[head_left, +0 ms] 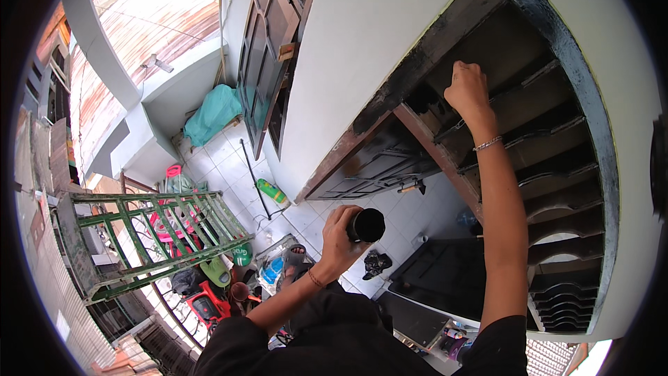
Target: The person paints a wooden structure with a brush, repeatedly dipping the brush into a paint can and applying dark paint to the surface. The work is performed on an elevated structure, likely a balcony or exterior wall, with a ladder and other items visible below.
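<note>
My left hand is wrapped round a small round can, black at its top, held in front of my chest. Whether that black is a lid or its contents, I cannot tell. My right hand is raised and closed against the dark slatted grille above the doorway. Anything within its fingers is hidden. Beside it, the wooden frame is patchy black along its left side, while its outer right edge is worn grey-blue.
Below the grille stands a dark panelled door. A green metal ladder leans at left. Down on the white tiles are a green bottle, a red tool-like object and clutter. A teal cover lies beyond, near an open window shutter.
</note>
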`<state>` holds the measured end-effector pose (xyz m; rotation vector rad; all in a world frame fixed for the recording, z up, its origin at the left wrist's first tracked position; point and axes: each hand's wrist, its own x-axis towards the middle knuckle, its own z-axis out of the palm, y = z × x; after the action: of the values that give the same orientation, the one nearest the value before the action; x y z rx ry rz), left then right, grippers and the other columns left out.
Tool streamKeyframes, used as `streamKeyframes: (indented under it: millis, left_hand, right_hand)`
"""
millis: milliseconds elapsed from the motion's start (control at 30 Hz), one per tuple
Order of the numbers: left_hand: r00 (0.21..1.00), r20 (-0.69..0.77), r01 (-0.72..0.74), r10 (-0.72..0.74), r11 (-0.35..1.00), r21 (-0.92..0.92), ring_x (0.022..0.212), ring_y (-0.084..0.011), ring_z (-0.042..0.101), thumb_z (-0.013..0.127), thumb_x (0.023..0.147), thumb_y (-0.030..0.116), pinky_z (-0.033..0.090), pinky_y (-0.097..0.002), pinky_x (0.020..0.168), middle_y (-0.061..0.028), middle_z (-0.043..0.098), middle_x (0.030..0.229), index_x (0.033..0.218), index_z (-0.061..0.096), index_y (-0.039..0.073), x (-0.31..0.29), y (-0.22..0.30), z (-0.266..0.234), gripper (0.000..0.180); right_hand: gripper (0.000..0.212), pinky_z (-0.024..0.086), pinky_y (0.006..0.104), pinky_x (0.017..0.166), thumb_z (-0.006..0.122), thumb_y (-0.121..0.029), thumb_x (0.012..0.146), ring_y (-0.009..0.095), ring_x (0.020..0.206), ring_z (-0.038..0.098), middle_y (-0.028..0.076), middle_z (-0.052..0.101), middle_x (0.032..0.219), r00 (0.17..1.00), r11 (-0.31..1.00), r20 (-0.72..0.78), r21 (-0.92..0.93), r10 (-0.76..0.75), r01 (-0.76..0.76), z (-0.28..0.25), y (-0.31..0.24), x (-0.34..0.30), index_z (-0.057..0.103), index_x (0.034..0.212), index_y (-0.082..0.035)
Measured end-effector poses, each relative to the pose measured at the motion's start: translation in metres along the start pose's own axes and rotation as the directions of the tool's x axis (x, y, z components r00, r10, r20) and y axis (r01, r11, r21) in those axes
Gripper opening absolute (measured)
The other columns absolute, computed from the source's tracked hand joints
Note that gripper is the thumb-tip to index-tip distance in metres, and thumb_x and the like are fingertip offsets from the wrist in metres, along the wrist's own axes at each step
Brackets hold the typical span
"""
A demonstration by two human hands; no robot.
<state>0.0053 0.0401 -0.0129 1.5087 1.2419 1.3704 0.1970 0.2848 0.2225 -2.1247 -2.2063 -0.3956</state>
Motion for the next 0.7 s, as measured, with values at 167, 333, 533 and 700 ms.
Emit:
streamKeyframes:
  millis: [167, 333, 533, 700]
  left_hand:
    - [1.0, 0.003, 0.006, -0.006, 1.0, 0.001, 0.105, -0.0379, 0.064, 0.092, 0.063, 0.007, 0.053, -0.0435, 0.092, -0.0129, 0.068, 0.114, 0.113, 0.067, 0.005, -0.004, 0.005, 0.0, 0.056]
    - [1.0, 0.002, -0.014, 0.014, 1.0, 0.008, 0.106, -0.037, 0.065, 0.093, 0.064, 0.008, 0.053, -0.0434, 0.093, -0.0132, 0.068, 0.115, 0.114, 0.067, 0.004, -0.001, 0.005, 0.0, 0.057]
    - [1.0, 0.012, 0.002, -0.002, 1.0, -0.015, 0.106, -0.0376, 0.064, 0.092, 0.063, 0.008, 0.052, -0.0442, 0.093, -0.0124, 0.068, 0.115, 0.112, 0.067, 0.005, -0.007, 0.001, -0.001, 0.055]
    - [1.0, 0.001, -0.011, 0.011, 0.999, -0.048, 0.107, -0.0375, 0.063, 0.091, 0.061, 0.008, 0.051, -0.0446, 0.093, -0.0124, 0.068, 0.115, 0.112, 0.067, 0.005, -0.004, -0.003, -0.007, 0.056]
  right_hand:
    - [0.022, 0.051, 0.0498, 0.105, 0.058, 0.0, 0.082, 0.046, 0.115, 0.063, 0.029, 0.069, 0.111, 1.0, 1.0, -0.014, -0.012, 0.013, -0.013, 0.034, 0.005, -0.001, 0.067, 0.102, 0.005]
    - [0.019, 0.058, 0.0494, 0.096, 0.062, -0.002, 0.084, 0.047, 0.106, 0.07, 0.029, 0.07, 0.111, 0.998, 0.999, -0.061, -0.042, 0.03, -0.032, 0.01, 0.01, 0.011, 0.072, 0.1, 0.002]
    - [0.018, 0.057, 0.0487, 0.097, 0.061, -0.003, 0.084, 0.047, 0.109, 0.069, 0.028, 0.071, 0.106, 0.996, 0.997, -0.08, -0.07, 0.038, -0.044, 0.038, 0.003, 0.006, 0.07, 0.099, 0.004]
    - [0.027, 0.052, 0.0515, 0.104, 0.055, 0.001, 0.085, 0.048, 0.115, 0.064, 0.032, 0.067, 0.119, 0.999, 0.998, 0.016, -0.039, 0.05, -0.05, 0.011, -0.006, 0.013, 0.068, 0.108, 0.005]
